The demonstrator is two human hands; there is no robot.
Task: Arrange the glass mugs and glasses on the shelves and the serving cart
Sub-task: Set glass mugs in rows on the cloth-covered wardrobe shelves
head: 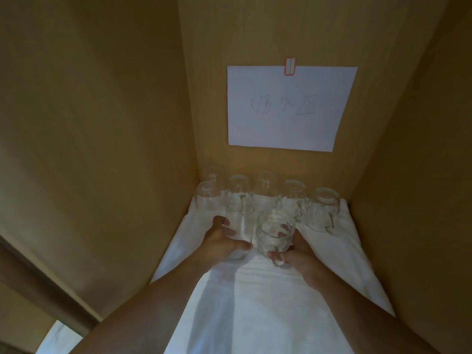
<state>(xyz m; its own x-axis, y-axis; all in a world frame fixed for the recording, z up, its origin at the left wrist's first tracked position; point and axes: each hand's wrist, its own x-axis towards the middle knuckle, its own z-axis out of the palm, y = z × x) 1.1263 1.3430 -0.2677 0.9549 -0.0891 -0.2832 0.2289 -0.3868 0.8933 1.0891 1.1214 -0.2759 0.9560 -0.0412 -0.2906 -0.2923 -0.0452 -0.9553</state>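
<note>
While both arms reach into a wooden cabinet compartment, the left hand (pixel 219 241) curls its fingers and thumb around a tall plain glass (pixel 238 226) standing on the white cloth (pixel 255 315) that lines the shelf. Just to the right, the right hand (pixel 298 251) grips a patterned glass (pixel 274 235), fingers wrapped behind it and thumb at its near base; whether this glass rests on the cloth or is lifted slightly cannot be told. The two held glasses sit side by side, close together, at the middle of the shelf.

Farther back, a row of clear glasses stands against the rear wall: from the far left corner, a pair of glasses (pixel 208 192) one behind the other, then a glass (pixel 238 186), another (pixel 265 185), and one more (pixel 293 190). At the right end of the row, nearer than the others, a glass mug (pixel 323 208) with a handle sits on the cloth, apparently mouth down.

Above the row, a white paper sheet (pixel 291 108) bearing faint handwritten characters hangs on the back wall, fixed at its top edge by a red-bordered sticker (pixel 290 66).
</note>
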